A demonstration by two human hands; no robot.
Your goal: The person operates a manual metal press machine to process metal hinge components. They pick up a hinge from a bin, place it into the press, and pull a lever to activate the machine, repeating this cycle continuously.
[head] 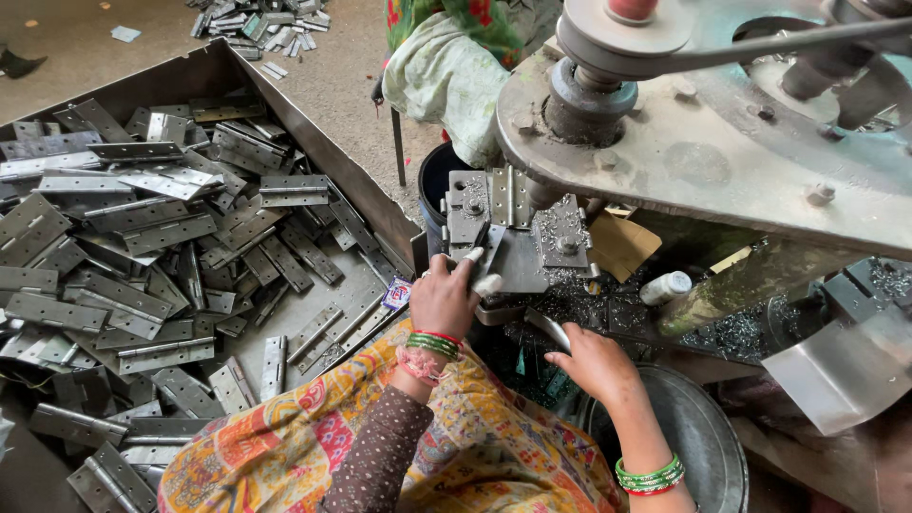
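Fingers of our left hand (443,299) clamp the hinge (503,249) on the drill fixture (560,233) — mid-drilling, we judge; right hand (594,363) grips the lever (549,329) — next needs steady feed.

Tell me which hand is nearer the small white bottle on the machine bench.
Right. The right hand lies just below-left of the white bottle; the left hand is farther left, at the hinge on the fixture.

Left hand (443,299) gripping, right hand (594,362) curled lower.

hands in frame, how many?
2. The left hand presses a hinge plate on the machine's bed; the right hand holds a metal strip lower right. Others may be hidden.
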